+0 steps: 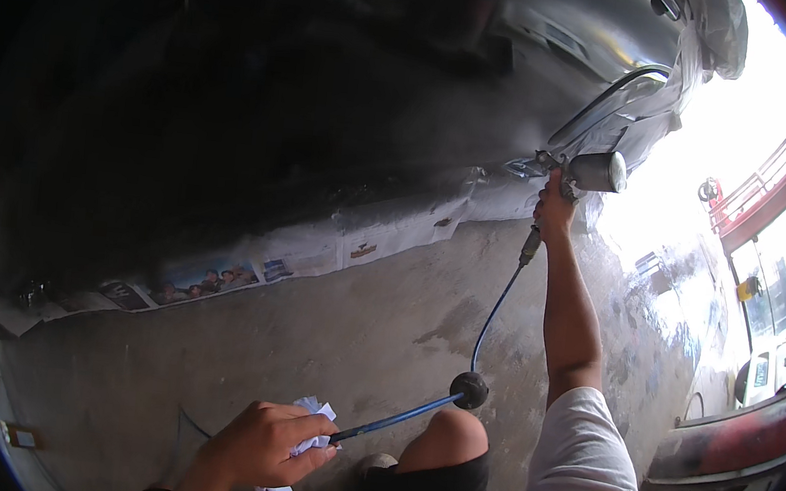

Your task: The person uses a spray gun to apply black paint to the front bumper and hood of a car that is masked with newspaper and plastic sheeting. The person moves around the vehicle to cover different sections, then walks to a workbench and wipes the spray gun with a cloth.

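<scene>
My right hand (pixel 558 205), arm stretched out, is wrapped round the grip of a spray gun (pixel 559 167) with a silver cup (pixel 599 173) on its right side. The gun is close to the lower edge of a dark car body panel (pixel 264 110). A blue air hose (pixel 405 417) drops from the gun's handle, passes a round black piece (pixel 469 389) and runs into my left hand (pixel 265 442). My left hand is closed around the hose, with crumpled white paper (pixel 315 418) between its fingers. Its fingertips are partly hidden by the paper.
Newspaper sheets (pixel 394 236) mask the panel's lower edge, and clear plastic (pixel 650 128) hangs at the upper right. Concrete floor (pixel 346 336) lies below. My bent knee (pixel 446 440) is near the hose. At the right stands a red and black curved part (pixel 743 440), before a bright opening.
</scene>
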The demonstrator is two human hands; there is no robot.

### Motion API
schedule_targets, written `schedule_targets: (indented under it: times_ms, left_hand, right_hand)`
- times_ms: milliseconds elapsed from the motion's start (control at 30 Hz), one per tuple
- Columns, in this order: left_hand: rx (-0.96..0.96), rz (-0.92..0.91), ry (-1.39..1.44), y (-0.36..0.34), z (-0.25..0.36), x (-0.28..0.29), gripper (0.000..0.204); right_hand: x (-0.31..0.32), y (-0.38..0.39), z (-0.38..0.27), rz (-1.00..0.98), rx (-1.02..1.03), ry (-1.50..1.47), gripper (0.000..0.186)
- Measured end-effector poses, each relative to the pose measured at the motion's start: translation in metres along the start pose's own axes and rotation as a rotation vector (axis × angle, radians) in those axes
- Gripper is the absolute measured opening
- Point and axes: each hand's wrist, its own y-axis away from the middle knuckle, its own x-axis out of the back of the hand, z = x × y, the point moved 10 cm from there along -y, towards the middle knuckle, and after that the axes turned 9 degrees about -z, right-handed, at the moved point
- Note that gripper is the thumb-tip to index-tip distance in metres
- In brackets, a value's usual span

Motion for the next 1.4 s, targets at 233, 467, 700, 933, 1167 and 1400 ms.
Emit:
schedule_targets:
  times_ms: [233,467,700,933,1167,1400]
  left_hand:
    - [-0.013,0.044,0.073,0.097,-0.038,0.009,0.019]
    - [-0.017,-0.101,0.216,0.164,-0.08,-0.018,0.026]
    - [-0.07,-0.197,0.331,0.244,-0.095,-0.012,0.029]
    - [-0.162,-0.162,0.54,0.348,-0.104,0.049,0.023]
    - [-0.403,-0.222,0.642,0.427,-0.111,0.069,0.022]
    - [-0.47,-0.101,0.632,0.511,-0.133,0.097,0.021]
  right_hand:
    - [-0.138,0.135,0.002,-0.128,-0.018,-0.001,0.039]
    - [-0.259,0.269,-0.004,-0.224,-0.006,-0.03,0.041]
    - [-0.414,0.399,-0.004,-0.351,0.016,-0.062,0.034]
    - [-0.549,0.518,-0.008,-0.447,0.001,-0.073,0.032]
    - [-0.689,0.64,-0.011,-0.608,0.037,-0.108,0.033]
    - [-0.82,0.746,-0.009,-0.76,0.101,-0.039,0.031]
